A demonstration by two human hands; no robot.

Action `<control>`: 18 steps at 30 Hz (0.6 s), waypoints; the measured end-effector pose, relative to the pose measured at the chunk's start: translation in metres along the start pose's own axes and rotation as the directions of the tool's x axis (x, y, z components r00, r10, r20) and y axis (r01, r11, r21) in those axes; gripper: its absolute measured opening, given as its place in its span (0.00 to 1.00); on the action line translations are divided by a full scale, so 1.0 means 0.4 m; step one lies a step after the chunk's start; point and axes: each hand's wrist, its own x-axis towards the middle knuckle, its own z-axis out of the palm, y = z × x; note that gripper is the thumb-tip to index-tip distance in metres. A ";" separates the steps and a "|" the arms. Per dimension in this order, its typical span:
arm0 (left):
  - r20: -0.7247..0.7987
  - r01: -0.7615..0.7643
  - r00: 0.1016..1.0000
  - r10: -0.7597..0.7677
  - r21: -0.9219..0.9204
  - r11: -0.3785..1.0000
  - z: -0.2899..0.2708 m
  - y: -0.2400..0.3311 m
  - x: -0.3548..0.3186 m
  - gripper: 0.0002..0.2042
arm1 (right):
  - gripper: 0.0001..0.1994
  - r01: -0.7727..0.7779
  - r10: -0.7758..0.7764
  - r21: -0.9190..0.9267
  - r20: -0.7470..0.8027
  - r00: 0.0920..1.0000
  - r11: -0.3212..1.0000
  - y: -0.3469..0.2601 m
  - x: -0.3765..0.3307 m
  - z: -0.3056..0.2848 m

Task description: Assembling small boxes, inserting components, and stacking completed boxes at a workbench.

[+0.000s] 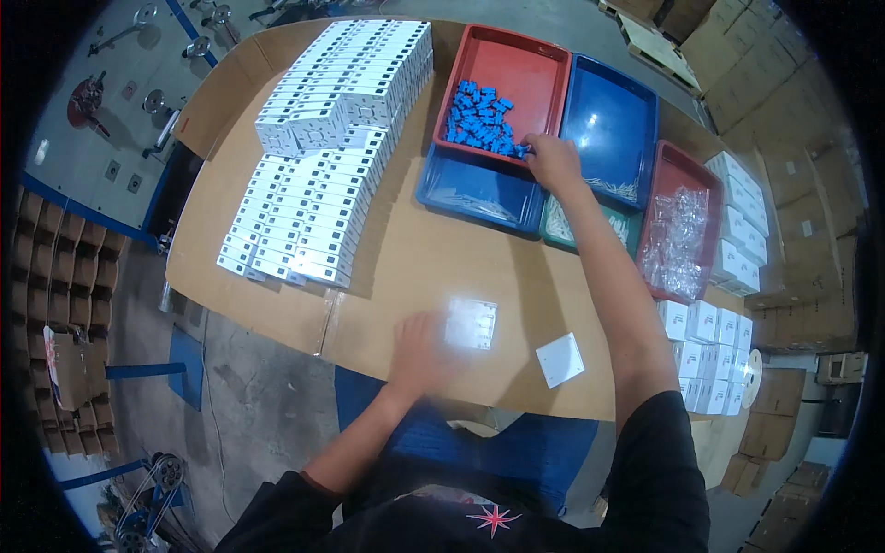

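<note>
My right hand (555,163) reaches over the near right corner of a red tray (521,60). Its fingers are pinched together at a small blue plastic piece, beside a heap of such blue pieces (477,115) in that tray. My left hand (421,350), smeared by motion, is over the cardboard tabletop (387,318) just left of a white square plate (471,323). Its fingers are too blurred to show how they are held. Farther right, a second white square plate (560,359) lies turned at an angle, apart from both hands.
Rows of stacked white switch-like units (313,194) fill the table's left. Blue trays (613,111) and a green tray (590,228) with small parts adjoin the red one. Another red tray (678,244) holds clear bags. Small white boxes (708,355) stand along the right edge.
</note>
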 end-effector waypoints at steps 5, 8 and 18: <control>0.055 0.080 0.995 -0.080 -0.005 0.997 -0.018 0.023 0.019 0.43 | 0.12 0.001 0.005 -0.059 0.095 0.995 0.998 -0.002 0.035 0.008; 0.125 0.066 0.990 -0.070 0.035 0.997 -0.009 0.003 0.015 0.39 | 0.10 -0.023 0.026 -0.025 0.151 0.988 0.999 0.002 0.042 0.002; 0.142 0.028 0.989 -0.031 0.024 0.999 -0.003 -0.013 0.007 0.37 | 0.11 0.030 -0.028 0.111 -0.016 0.999 0.993 0.036 0.037 0.026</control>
